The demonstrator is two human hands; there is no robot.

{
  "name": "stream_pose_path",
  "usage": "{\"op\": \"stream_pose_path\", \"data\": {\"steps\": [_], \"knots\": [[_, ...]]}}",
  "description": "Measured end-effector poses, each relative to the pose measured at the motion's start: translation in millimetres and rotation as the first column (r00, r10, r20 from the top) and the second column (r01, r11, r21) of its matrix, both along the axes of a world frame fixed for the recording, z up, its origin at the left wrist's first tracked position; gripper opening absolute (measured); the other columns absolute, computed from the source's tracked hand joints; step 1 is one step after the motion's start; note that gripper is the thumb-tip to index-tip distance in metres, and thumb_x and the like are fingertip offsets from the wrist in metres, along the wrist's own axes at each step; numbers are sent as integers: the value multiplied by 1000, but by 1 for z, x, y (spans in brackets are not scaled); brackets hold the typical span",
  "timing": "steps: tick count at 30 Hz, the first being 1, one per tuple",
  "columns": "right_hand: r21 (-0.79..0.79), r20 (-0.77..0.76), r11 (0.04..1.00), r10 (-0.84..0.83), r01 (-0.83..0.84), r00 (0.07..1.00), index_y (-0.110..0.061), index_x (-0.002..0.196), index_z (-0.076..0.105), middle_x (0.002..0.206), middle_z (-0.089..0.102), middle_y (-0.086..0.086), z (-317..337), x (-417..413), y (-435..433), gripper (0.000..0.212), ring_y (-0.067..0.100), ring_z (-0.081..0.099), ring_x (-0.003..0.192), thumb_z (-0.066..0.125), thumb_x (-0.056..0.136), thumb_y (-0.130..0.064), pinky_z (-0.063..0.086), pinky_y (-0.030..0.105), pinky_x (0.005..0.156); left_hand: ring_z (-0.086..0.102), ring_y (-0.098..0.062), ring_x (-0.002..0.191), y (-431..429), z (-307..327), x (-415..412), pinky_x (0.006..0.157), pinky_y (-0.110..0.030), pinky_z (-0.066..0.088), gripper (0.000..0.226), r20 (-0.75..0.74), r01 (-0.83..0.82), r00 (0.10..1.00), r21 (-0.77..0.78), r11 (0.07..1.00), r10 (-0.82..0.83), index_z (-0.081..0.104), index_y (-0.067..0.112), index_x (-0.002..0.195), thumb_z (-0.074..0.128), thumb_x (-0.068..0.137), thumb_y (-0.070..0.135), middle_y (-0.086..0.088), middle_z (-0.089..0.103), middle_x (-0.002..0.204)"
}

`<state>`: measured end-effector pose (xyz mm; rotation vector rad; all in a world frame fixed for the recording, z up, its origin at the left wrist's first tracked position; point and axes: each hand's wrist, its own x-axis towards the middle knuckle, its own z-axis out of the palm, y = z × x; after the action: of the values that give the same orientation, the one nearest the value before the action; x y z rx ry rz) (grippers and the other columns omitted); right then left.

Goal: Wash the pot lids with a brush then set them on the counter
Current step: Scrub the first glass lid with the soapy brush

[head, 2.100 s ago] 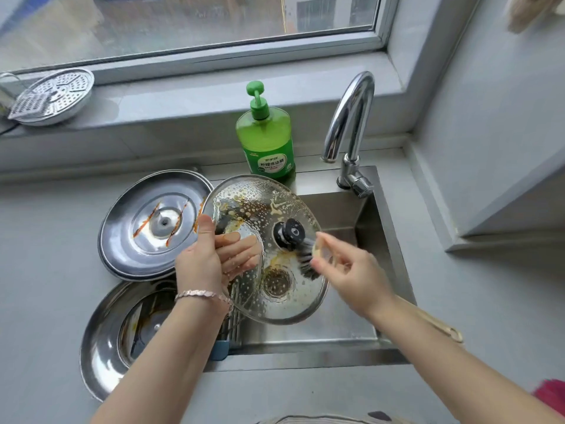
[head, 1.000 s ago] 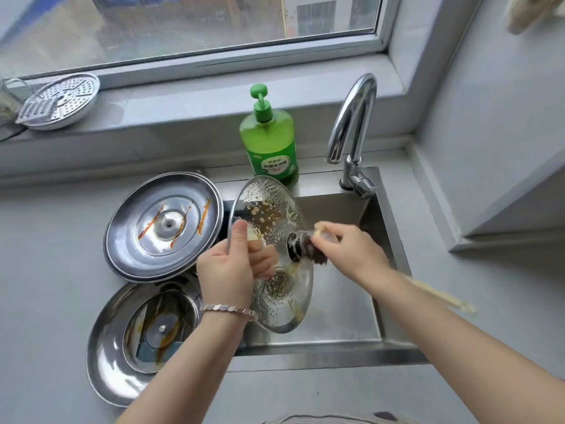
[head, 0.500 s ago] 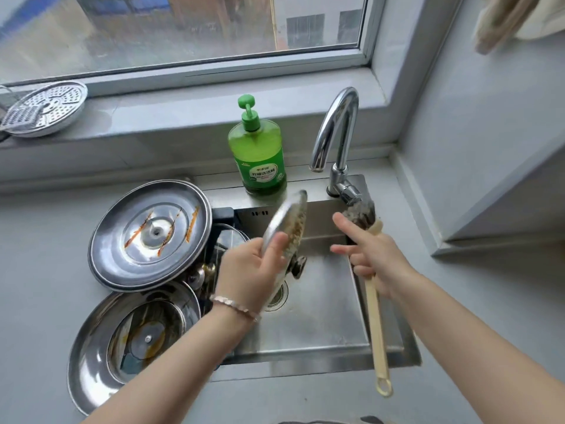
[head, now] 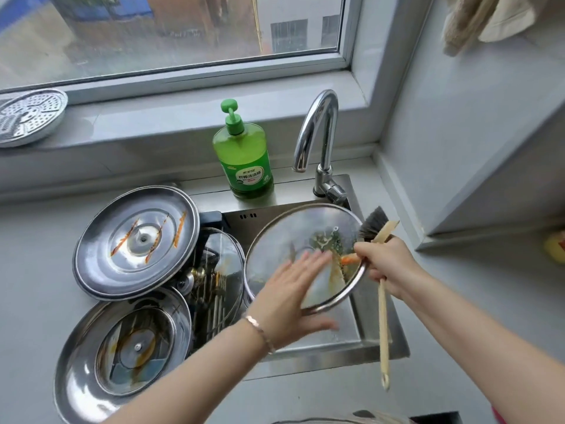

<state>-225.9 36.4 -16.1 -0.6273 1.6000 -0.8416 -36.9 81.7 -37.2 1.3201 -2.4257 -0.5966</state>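
A glass pot lid (head: 290, 234) with a steel rim is over the sink (head: 363, 335), its inner side up, smeared orange and green near the middle. My left hand (head: 293, 298), blurred, lies across its lower part with the fingers on top and the thumb below the rim. My right hand (head: 388, 264) grips a wooden-handled brush (head: 371, 223) and touches the lid's right rim; the bristles stick up past the far right edge. A stained steel lid (head: 134, 246) and a second steel lid (head: 122, 356) rest at the sink's left edge.
Another glass lid (head: 226, 264) leans over cutlery in the sink's left part. A green soap bottle (head: 244, 160) and the faucet (head: 318, 133) stand behind the sink. A perforated steamer plate (head: 27, 117) sits on the sill. Grey counter lies left and right.
The glass lid has been turned from edge-on to inner side up and moved right. My right hand came to its right rim with the brush. My left hand shifted onto its surface.
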Motion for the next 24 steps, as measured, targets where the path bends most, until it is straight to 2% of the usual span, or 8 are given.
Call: {"op": "stream_pose_path", "data": {"steps": [2, 6, 8, 10, 15, 17, 19, 24], "knots": [[-25, -9, 1000, -12, 12, 1000, -16, 57, 31, 72, 54, 22, 1, -5, 3, 39, 6, 40, 31, 47, 76, 15, 15, 12, 30, -8, -5, 142, -2, 5, 16, 115, -25, 0, 118, -123, -140, 975, 307, 941, 185, -4, 39, 139, 68, 50, 66, 16, -5, 152], [-22, 24, 999, 32, -32, 999, -16, 56, 27, 54, 56, 21, -2, -13, 6, 40, 3, 25, 26, 43, 76, 14, 12, 13, 31, 15, -22, 142, -21, -1, 49, 115, -37, 18, 129, -120, -457, 648, 729, 510, 752, -11, 18, 148, 81, 60, 45, -5, 3, 157], [-2, 57, 997, 75, -75, 996, -16, 55, 27, 43, 53, 22, -2, -17, 6, 38, 6, 27, 31, 43, 74, 12, 10, 13, 33, 49, -33, 121, -26, -4, 61, 97, -46, 46, 117, -85, -213, 463, 956, 204, 882, 6, 14, 149, 81, 61, 33, -18, 36, 144], [23, 66, 991, 132, -133, 989, -17, 53, 26, 38, 38, 8, 1, -20, 6, 41, 3, 23, 30, 36, 76, 16, 10, 13, 35, 67, -37, 91, -22, 5, 64, 68, -41, 59, 86, -124, 107, 406, 990, 87, 905, 24, 21, 145, 69, 72, 14, -25, 58, 121], [54, -185, 943, 331, -327, 925, -6, 75, 47, 65, 46, 6, -3, -22, 1, 12, 7, 46, 46, 48, 83, 3, 26, 20, 47, 66, -46, 84, -3, 12, 59, 55, -39, 56, 82, -272, 341, 414, 931, 130, 869, 31, 43, 137, 22, 78, -14, -35, 60, 110], [105, -491, 908, 402, -405, 773, -4, 130, 38, 106, 56, 10, -8, -22, -3, 50, 23, 60, 92, 59, 87, -17, 36, 26, 69, 66, -47, 86, 4, 12, 57, 56, -41, 56, 87, -302, 308, 407, 934, 181, 862, 27, 48, 137, 18, 78, -16, -35, 61, 108], [122, -663, 838, 468, -533, 584, -9, 149, 7, 125, 51, 14, -10, -13, -1, 71, 30, 51, 113, 50, 94, -23, 36, 28, 79, 63, -50, 92, 9, 11, 57, 59, -44, 57, 93, -327, 260, 410, 937, 234, 852, 24, 54, 136, 25, 76, -18, -35, 62, 106], [54, -736, 562, 580, -825, 348, -21, 150, 6, 108, 55, 10, -18, 39, 29, 62, 19, 50, 85, 39, 98, -13, 38, 27, 71, 65, -48, 87, 10, 14, 52, 62, -50, 57, 103, -351, 164, 393, 936, 311, 850, 23, 58, 132, 42, 55, -9, -30, 65, 105]]}}
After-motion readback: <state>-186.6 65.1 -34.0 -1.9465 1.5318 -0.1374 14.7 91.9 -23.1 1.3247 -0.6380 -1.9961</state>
